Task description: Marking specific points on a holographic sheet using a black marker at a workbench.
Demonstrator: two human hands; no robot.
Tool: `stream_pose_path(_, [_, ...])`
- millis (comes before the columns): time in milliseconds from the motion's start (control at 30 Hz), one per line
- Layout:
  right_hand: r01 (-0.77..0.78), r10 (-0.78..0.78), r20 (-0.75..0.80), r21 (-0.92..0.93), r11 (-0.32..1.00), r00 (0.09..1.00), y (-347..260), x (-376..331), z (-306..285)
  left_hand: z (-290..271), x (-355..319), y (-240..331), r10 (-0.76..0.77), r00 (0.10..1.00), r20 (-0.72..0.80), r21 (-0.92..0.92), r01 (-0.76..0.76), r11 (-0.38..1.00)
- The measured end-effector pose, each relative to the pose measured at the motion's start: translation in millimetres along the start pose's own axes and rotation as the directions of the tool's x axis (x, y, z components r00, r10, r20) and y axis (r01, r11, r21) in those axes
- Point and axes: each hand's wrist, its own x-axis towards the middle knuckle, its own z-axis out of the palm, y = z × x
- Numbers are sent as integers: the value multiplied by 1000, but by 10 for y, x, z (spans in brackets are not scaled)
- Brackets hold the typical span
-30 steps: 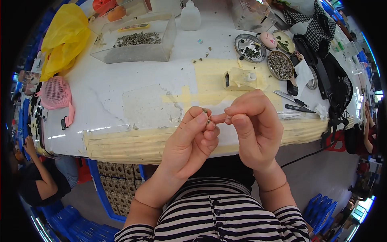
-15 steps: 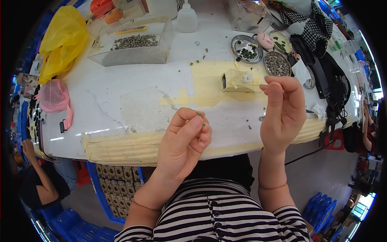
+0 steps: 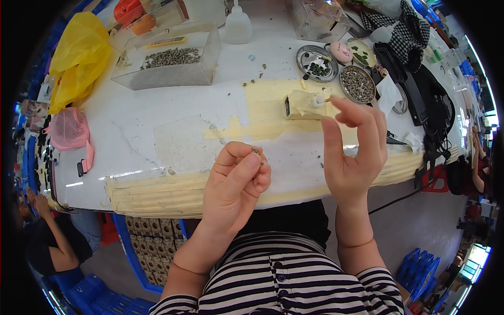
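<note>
Brown holed blocks [image 3: 152,247] are stacked in a blue crate [image 3: 124,244], partly hidden by the table [image 3: 157,191]. A small metal part [image 3: 255,150], mostly covered, is pinched in the left hand [image 3: 233,184]. The right hand [image 3: 356,152] is held loosely spread; whether the thin stick [image 3: 327,100] is touched cannot be told. Metal pieces are held in a round dish [image 3: 359,102], dark bits in another dish [image 3: 303,56], more pieces in a clear bin [image 3: 178,79].
</note>
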Motion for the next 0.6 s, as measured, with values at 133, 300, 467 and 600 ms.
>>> stream_pose_path(133, [-130, 39, 286, 306, 943, 957, -305, -137, -63, 57, -6, -32, 102, 994, -32, 119, -98, 988])
stream_pose_path(300, [31, -84, 162, 308, 951, 983, -339, -224, 59, 89, -30, -53, 250, 967, -48, 269, -228, 936])
stream_pose_path(467, [122, -168, 136, 294, 948, 976, -328, -204, 116, 83, -44, -88, 388, 921, -16, 446, -341, 828])
stream_pose_path(600, [102, -167, 184, 319, 942, 969, -312, -194, 85, 52, -46, -61, 360, 933, 11, 466, -323, 823])
